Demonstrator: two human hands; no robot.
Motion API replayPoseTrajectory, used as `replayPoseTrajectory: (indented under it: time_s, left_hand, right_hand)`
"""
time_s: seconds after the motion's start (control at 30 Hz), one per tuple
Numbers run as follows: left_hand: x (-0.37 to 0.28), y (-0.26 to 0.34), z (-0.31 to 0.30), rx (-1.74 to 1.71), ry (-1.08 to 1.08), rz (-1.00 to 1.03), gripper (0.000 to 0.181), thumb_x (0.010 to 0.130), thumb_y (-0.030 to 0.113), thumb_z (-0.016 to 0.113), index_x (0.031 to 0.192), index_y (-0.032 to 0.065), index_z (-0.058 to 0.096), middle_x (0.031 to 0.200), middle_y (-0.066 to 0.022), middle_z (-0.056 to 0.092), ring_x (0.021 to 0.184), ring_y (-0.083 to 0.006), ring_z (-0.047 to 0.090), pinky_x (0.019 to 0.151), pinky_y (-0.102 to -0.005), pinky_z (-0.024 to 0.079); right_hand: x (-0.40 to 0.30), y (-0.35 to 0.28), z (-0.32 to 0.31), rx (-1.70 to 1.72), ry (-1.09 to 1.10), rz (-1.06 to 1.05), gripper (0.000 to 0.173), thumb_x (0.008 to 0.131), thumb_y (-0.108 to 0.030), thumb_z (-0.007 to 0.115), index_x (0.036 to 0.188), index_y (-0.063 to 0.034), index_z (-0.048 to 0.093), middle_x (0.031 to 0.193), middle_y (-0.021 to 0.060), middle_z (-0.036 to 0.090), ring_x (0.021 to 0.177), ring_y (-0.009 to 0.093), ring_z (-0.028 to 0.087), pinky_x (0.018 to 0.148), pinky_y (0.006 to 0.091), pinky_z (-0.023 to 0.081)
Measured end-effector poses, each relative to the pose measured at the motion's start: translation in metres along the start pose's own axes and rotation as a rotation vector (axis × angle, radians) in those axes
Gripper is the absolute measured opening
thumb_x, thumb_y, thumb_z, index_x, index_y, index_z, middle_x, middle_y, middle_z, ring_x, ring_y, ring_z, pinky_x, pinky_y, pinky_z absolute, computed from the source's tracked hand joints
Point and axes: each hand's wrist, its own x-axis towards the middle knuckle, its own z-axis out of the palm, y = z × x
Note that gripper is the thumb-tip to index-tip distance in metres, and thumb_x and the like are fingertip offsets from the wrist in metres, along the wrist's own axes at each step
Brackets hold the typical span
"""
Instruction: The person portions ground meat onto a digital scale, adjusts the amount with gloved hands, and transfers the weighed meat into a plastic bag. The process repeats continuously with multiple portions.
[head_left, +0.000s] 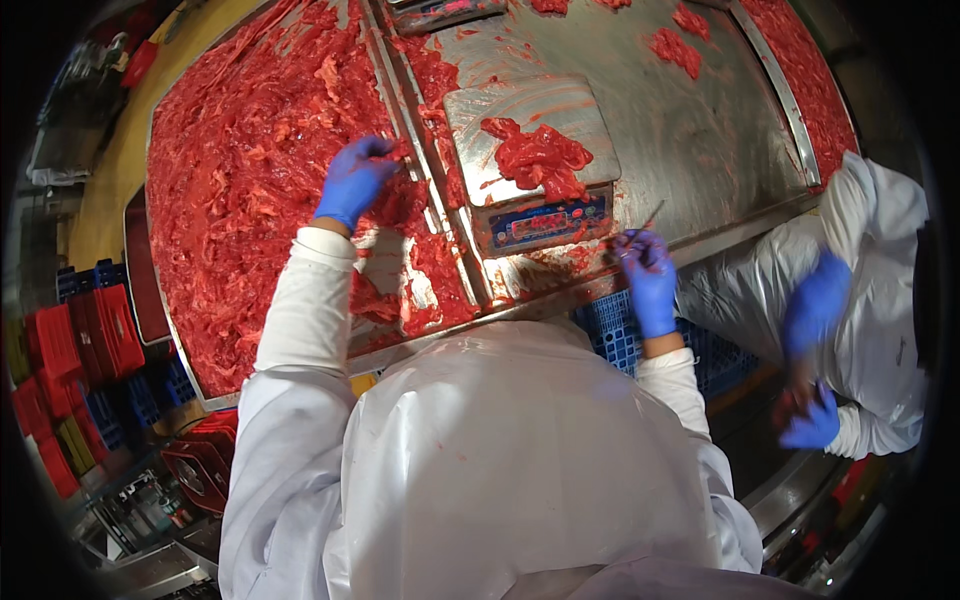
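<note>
My left hand (356, 180), in a blue glove, is over the near right part of a wide heap of raw red meat (225, 165). Its fingertips pinch a small piece of meat (397, 150) beside the metal divider. My right hand (646, 262), gloved too, holds a thin pointed tool (656, 214), perhaps a knife, tip pointing away from me, over the steel table's near edge. Between my hands a digital scale (551, 221) stands on the table, and a lump of meat (541, 159) lies on its plate. The tool's handle is mostly hidden by my fingers.
A co-worker's gloved hands (817, 304) are at the right, beside a white apron. More meat pieces (675, 51) lie on the steel table (705, 135). Part of a second scale (446, 13) shows at the top. Red crates (116, 330) and a blue crate (611, 330) stand below table level.
</note>
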Motion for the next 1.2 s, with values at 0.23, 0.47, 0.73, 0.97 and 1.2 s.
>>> replayPoseTrajectory:
  time_s: [0.23, 0.47, 0.73, 0.97, 1.2]
  left_hand:
    - [-0.009, 0.092, 0.068, 0.052, 0.293, 0.506, 0.064, 0.087, 0.009, 0.066, 0.15, 0.0086, 0.053, 0.138, -0.0165, 0.063, 0.118, -0.0278, 0.066, 0.103, -0.0374, 0.051]
    - [-0.015, 0.12, 0.067, -0.245, 0.027, 0.31, 0.056, 0.089, 0.009, 0.066, 0.145, 0.0083, 0.059, 0.13, -0.0168, 0.068, 0.117, -0.03, 0.069, 0.101, -0.0381, 0.055]
    - [-0.002, 0.111, 0.065, 0.222, -0.097, 0.486, 0.019, 0.086, 0.018, 0.071, 0.101, 0.0077, 0.076, 0.1, -0.0152, 0.067, 0.101, -0.0349, 0.066, 0.089, -0.0438, 0.053]
    - [-0.041, 0.081, 0.063, 0.093, -0.037, 0.513, 0.015, 0.087, 0.02, 0.07, 0.092, 0.0068, 0.074, 0.093, -0.0149, 0.066, 0.094, -0.035, 0.065, 0.082, -0.0451, 0.054]
    - [-0.08, 0.076, 0.061, 0.236, -0.168, 0.434, 0.014, 0.087, 0.019, 0.07, 0.087, 0.005, 0.069, 0.092, -0.0164, 0.065, 0.089, -0.0367, 0.065, 0.079, -0.0462, 0.054]
  right_hand:
    - [0.088, -0.099, 0.036, -0.379, -0.446, 0.006, 0.025, 0.091, -0.013, 0.08, 0.106, 0.0018, 0.067, 0.096, 0.0045, 0.071, 0.086, 0.012, 0.065, 0.082, 0.0297, 0.055]
    - [0.116, -0.101, 0.11, 0.132, -0.244, -0.052, 0.023, 0.096, -0.01, 0.074, 0.116, -0.0044, 0.064, 0.097, 0.0041, 0.071, 0.085, 0.009, 0.066, 0.075, 0.026, 0.055]
    - [0.046, -0.041, 0.093, 0.16, -0.523, 0.391, 0.027, 0.096, -0.012, 0.075, 0.12, -0.0035, 0.065, 0.101, 0.0055, 0.07, 0.084, 0.01, 0.066, 0.077, 0.027, 0.057]
    - [0.033, -0.062, 0.07, 0.111, -0.731, 0.492, 0.031, 0.105, -0.031, 0.062, 0.12, -0.0048, 0.068, 0.104, 0.004, 0.071, 0.091, 0.012, 0.066, 0.086, 0.031, 0.054]
    - [0.068, -0.065, 0.123, 0.3, -0.646, 0.627, 0.019, 0.1, -0.016, 0.069, 0.114, -0.0032, 0.067, 0.093, 0.0033, 0.07, 0.077, 0.013, 0.066, 0.074, 0.0311, 0.057]
